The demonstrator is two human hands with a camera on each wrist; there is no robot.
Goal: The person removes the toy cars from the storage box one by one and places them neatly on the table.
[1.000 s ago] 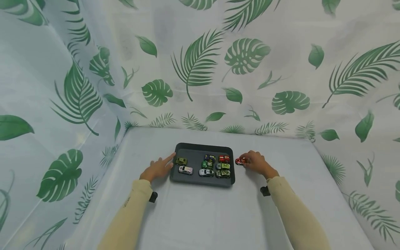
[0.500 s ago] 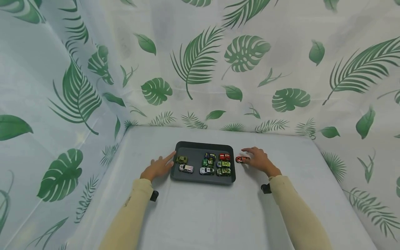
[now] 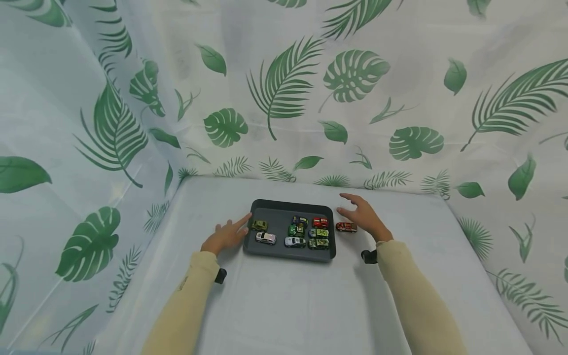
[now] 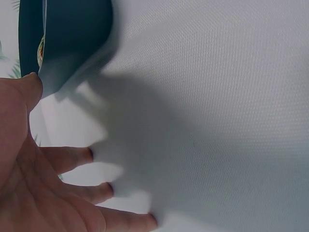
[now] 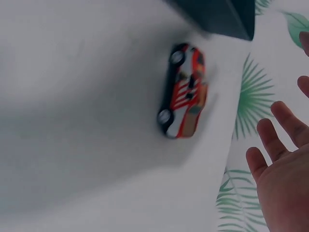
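A dark grey tray (image 3: pixel 275 253) holds several toy cars, among them a white one (image 3: pixel 266 238), an olive one (image 3: pixel 259 225) and a red one (image 3: pixel 320 222). Just outside its right wall stands a red toy car (image 3: pixel 346 227), with red and white stripes in the right wrist view (image 5: pixel 184 92). My left hand (image 3: pixel 226 236) touches the tray's left edge, fingers spread; in the left wrist view its thumb (image 4: pixel 31 92) meets the tray wall. My right hand (image 3: pixel 365 217) hovers beyond the red toy car, fingers extended and apart from it, holding nothing.
A white cloth-like surface (image 3: pixel 293 301) lies under the tray. Leaf-printed sheeting (image 3: pixel 284 133) rises behind and at both sides. A dark wrist strap piece (image 3: pixel 369 256) shows below the right hand.
My right hand has let go of the red toy car and lifted up and away from it. The car stays beside the tray. My left hand keeps its place on the tray's edge.
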